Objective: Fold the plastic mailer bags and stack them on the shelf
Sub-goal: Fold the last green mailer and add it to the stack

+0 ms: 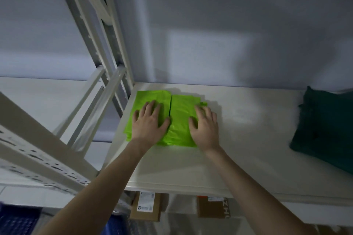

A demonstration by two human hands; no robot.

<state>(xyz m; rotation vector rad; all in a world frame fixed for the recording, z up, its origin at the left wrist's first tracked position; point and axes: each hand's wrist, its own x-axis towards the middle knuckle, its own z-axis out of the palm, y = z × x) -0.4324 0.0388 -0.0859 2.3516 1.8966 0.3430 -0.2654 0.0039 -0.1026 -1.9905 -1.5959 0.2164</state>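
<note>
Both hands lie flat, fingers spread, no grip closed on anything: the left hand (pixel 150 121) presses the left stack of green bags (pixel 150 99), the right hand (pixel 205 127) the right stack (pixel 181 108). These folded bags sit side by side at the shelf's (pixel 238 139) back left corner, long axes running front to back. A dark green bundle (pixel 322 129) lies well apart, right.

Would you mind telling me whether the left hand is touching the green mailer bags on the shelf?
Touching: in the head view the left hand lies flat, fingers spread, on the green mailer bags.
</note>
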